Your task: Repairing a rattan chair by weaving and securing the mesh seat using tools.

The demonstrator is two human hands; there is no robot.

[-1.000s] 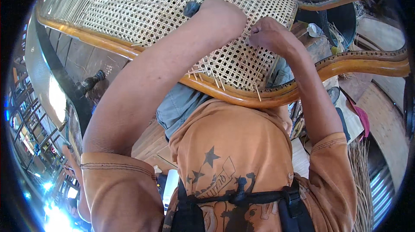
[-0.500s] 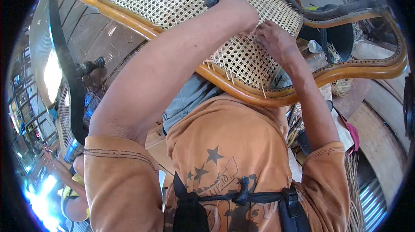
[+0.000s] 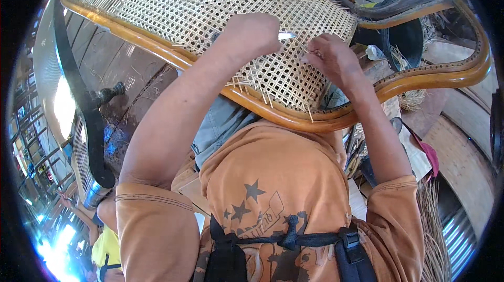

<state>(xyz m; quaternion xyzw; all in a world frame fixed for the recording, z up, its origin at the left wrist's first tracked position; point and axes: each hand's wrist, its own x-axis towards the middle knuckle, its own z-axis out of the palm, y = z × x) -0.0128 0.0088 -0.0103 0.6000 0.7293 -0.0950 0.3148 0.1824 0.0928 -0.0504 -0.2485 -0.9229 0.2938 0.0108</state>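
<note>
My left hand (image 3: 253,34) is closed around a knife (image 3: 286,35). Its short shiny blade sticks out toward the right, and the dark butt of its handle shows at the other side of the fist. Beneath both hands spreads a woven cane panel (image 3: 286,80) with small open holes, set in a curved, varnished wooden frame (image 3: 265,111). Loose cane ends poke out along the near edge. My right hand (image 3: 336,59) hovers over the panel's right part, fingers curled in toward the thumb; anything between them is too small to make out.
The frame's bare curved section (image 3: 430,81), lined with holes, extends right. A dark bucket-like container (image 3: 412,38) stands behind it. Another dark-framed cane piece (image 3: 94,140) is at left. Bundled cane strands (image 3: 433,224) lie lower right. A person in yellow (image 3: 105,245) is at lower left.
My left hand has drawn back to the left and nearer me, turning so the knife's blade now shows. The right hand has shifted slightly nearer, and the two hands are farther apart.
</note>
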